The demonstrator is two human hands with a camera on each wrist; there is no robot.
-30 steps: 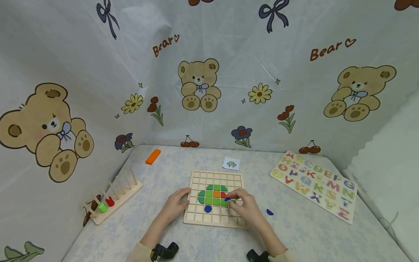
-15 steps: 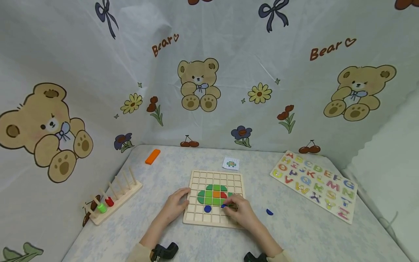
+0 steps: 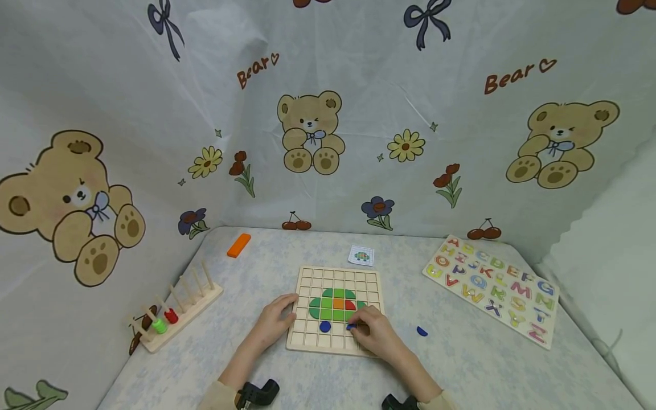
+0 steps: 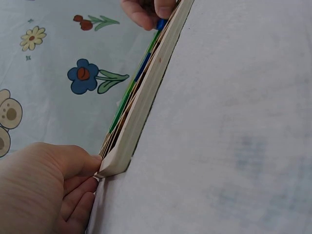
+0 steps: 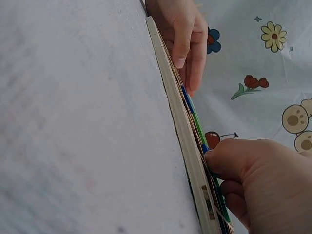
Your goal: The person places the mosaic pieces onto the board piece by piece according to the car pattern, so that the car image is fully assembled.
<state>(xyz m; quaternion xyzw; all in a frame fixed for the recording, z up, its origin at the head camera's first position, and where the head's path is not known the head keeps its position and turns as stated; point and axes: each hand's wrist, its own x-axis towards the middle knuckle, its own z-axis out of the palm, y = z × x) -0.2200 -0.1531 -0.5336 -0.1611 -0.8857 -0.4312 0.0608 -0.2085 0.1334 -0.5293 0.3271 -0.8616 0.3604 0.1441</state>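
A wooden grid board [image 3: 314, 340] lies mid-table, with green, orange and red pieces [image 3: 333, 307] set in its squares. Two semicircles' width of blue, a round blue shape [image 3: 325, 327], sits below the green ones. My left hand [image 3: 275, 320] holds the board's left edge, thumb on the rim and fingers at its side. Over the lower right squares, my right hand [image 3: 378, 335] pinches a small blue piece [image 3: 351, 327] between thumb and fingertips. In the right wrist view that blue piece [image 5: 204, 147] is at the board's surface, partly covered by the thumb.
A loose blue half-circle [image 3: 422, 331] lies right of the board. Behind stands a small pattern card [image 3: 361, 255]. An alphabet board [image 3: 492, 290] is at the right; a peg rack [image 3: 189, 310] with green and red rings and an orange block [image 3: 239, 245] are at the left.
My right hand has moved down and slightly left across the board with the blue piece, from beside the red piece to below the green ones. The left hand has stayed put.
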